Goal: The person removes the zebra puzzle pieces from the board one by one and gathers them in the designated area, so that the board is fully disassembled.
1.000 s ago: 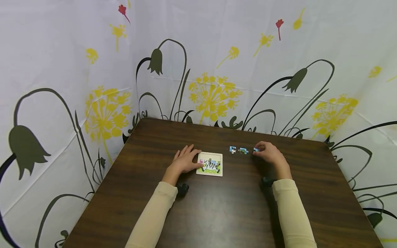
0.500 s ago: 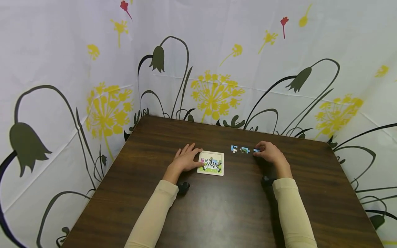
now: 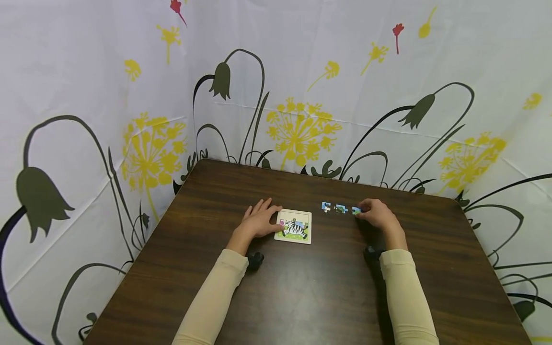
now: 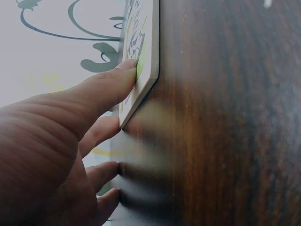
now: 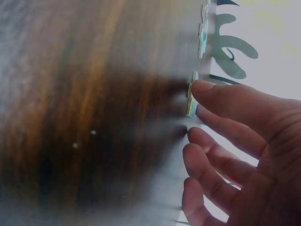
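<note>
My left hand (image 3: 258,223) rests at the left side of a small square wooden puzzle board (image 3: 293,239) with a zebra picture. In the left wrist view, the straight thumb (image 4: 106,89) lies on the board's face (image 4: 148,56) and the index fingertip touches its edge. The other fingers are spread on the table. My right hand (image 3: 378,213) pinches a blue and green puzzle piece (image 3: 356,211) between thumb and index finger, at table level. The right wrist view shows that piece (image 5: 192,108) edge-on beside the thumb; its remaining fingers are loosely bent.
Two more jigsaw pieces lie left of the pinched one: a zebra-head piece (image 3: 326,207) and a blue and green piece (image 3: 341,209). The dark wooden table (image 3: 302,297) reaches back to a white flowered curtain (image 3: 302,48). Black wrist cameras sit under both wrists.
The right thumb and fingers have shifted slightly, so more of the pinched piece shows. The left hand and the board keep their place; the head view has tilted a little.
</note>
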Demonstrator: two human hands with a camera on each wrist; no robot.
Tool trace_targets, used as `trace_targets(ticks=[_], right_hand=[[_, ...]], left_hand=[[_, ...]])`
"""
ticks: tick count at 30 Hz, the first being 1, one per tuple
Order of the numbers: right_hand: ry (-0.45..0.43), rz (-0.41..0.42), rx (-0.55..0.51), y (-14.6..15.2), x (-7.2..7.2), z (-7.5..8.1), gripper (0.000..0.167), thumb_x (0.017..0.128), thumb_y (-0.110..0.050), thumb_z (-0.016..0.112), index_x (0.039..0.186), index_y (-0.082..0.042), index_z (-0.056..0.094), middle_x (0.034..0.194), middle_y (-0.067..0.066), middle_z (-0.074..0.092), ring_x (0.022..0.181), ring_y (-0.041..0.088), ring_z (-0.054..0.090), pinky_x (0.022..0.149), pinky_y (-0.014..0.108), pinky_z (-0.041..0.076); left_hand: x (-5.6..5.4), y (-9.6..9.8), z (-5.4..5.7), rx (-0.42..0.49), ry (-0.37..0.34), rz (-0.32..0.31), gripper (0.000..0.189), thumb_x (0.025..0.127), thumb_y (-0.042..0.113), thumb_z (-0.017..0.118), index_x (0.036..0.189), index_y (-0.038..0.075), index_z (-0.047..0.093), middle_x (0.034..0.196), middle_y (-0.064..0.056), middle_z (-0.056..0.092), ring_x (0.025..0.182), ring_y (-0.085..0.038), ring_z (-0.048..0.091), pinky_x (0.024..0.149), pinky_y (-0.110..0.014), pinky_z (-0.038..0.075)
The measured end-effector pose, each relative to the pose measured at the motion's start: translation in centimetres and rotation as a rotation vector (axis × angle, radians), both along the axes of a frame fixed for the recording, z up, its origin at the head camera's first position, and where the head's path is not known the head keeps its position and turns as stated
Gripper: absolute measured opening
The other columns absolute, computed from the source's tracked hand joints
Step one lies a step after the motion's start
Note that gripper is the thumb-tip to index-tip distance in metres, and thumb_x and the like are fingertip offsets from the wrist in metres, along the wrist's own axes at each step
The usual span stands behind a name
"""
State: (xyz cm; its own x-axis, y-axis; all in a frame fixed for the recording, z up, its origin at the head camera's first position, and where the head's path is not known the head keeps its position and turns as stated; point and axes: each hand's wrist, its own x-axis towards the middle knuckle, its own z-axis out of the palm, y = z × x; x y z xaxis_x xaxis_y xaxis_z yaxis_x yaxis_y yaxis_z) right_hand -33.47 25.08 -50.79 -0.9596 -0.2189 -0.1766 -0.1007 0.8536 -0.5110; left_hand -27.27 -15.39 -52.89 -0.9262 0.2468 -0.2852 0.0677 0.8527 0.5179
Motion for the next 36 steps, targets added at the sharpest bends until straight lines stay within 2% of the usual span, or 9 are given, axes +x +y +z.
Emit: trace_targets(ticks=[3, 8, 12, 16, 22, 26, 29, 36], right_hand=[[0.017, -0.007, -0.008, 0.1, 0.2, 0.1, 0.042, 0.103, -0.023, 0.071, 0.136, 0.003, 0.067, 0.133, 0.03, 0.069, 0.121, 0.047, 0.066, 0.103, 0.065, 0.052], [0.086, -0.017, -0.057, -0.7, 0.8, 1.1, 0.039, 0.109, -0.026, 0.065, 0.14, -0.002, 0.064, 0.138, 0.026, 0.069, 0.128, 0.047, 0.065, 0.107, 0.068, 0.05], [0.103, 0.039, -0.105, -2.4, 1.3, 1.9, 0.038, 0.108, -0.023, 0.066, 0.139, -0.001, 0.065, 0.133, 0.025, 0.071, 0.123, 0.045, 0.068, 0.103, 0.064, 0.054], [0.079, 0.126, -0.153, -4.4, 1.6, 2.4, 0.037, 0.106, -0.021, 0.069, 0.136, 0.001, 0.067, 0.117, 0.021, 0.076, 0.107, 0.036, 0.071, 0.091, 0.051, 0.058], [0.046, 0.233, -0.209, -7.7, 2.0, 2.4, 0.034, 0.101, -0.019, 0.074, 0.129, 0.0, 0.071, 0.096, 0.011, 0.072, 0.088, 0.023, 0.062, 0.077, 0.035, 0.05], [0.021, 0.318, -0.213, -10.6, 2.9, 2.0, 0.034, 0.1, -0.02, 0.075, 0.128, -0.001, 0.071, 0.093, 0.008, 0.07, 0.083, 0.019, 0.061, 0.074, 0.031, 0.05], [-0.007, 0.364, -0.21, -12.7, 3.4, 1.7, 0.035, 0.101, -0.021, 0.074, 0.131, -0.002, 0.071, 0.093, 0.007, 0.07, 0.08, 0.017, 0.06, 0.071, 0.031, 0.051], [-0.065, 0.406, -0.168, -16.9, 3.8, 0.6, 0.032, 0.103, -0.021, 0.075, 0.132, -0.01, 0.072, 0.098, 0.006, 0.071, 0.077, 0.017, 0.061, 0.068, 0.031, 0.053]], left_hand=[[0.2, 0.1, 0.3, 0.004, -0.004, 0.001, 0.078, 0.102, 0.051, 0.072, 0.169, 0.028, 0.04, 0.184, -0.006, 0.009, 0.171, -0.033, 0.0, 0.136, -0.061, -0.002], [0.1, -0.2, -0.1, 0.01, 0.005, 0.004, 0.079, 0.101, 0.051, 0.072, 0.169, 0.027, 0.04, 0.184, -0.007, 0.007, 0.171, -0.033, 0.0, 0.136, -0.063, -0.002], [0.2, -0.2, 0.2, -0.002, 0.011, 0.001, 0.077, 0.102, 0.049, 0.071, 0.169, 0.026, 0.039, 0.183, -0.009, 0.008, 0.17, -0.035, 0.002, 0.135, -0.064, 0.0], [0.6, -0.1, 0.7, -0.009, 0.022, -0.01, 0.077, 0.102, 0.05, 0.071, 0.169, 0.027, 0.04, 0.183, -0.01, 0.01, 0.17, -0.035, 0.004, 0.135, -0.064, 0.001], [0.6, 0.0, 0.9, 0.0, 0.018, -0.006, 0.078, 0.101, 0.051, 0.072, 0.168, 0.026, 0.041, 0.183, -0.011, 0.011, 0.17, -0.036, 0.005, 0.135, -0.064, 0.002], [0.6, 0.0, 0.7, 0.005, 0.002, -0.002, 0.079, 0.101, 0.05, 0.072, 0.168, 0.025, 0.04, 0.183, -0.011, 0.011, 0.17, -0.036, 0.003, 0.135, -0.064, 0.0], [0.2, 0.0, 0.1, -0.001, 0.001, 0.0, 0.079, 0.101, 0.051, 0.072, 0.169, 0.026, 0.04, 0.183, -0.011, 0.01, 0.17, -0.035, 0.002, 0.135, -0.064, -0.001], [-0.8, 0.0, -1.0, -0.015, -0.01, -0.012, 0.081, 0.101, 0.054, 0.07, 0.17, 0.026, 0.037, 0.184, -0.009, 0.006, 0.171, -0.035, -0.002, 0.134, -0.065, -0.004]])
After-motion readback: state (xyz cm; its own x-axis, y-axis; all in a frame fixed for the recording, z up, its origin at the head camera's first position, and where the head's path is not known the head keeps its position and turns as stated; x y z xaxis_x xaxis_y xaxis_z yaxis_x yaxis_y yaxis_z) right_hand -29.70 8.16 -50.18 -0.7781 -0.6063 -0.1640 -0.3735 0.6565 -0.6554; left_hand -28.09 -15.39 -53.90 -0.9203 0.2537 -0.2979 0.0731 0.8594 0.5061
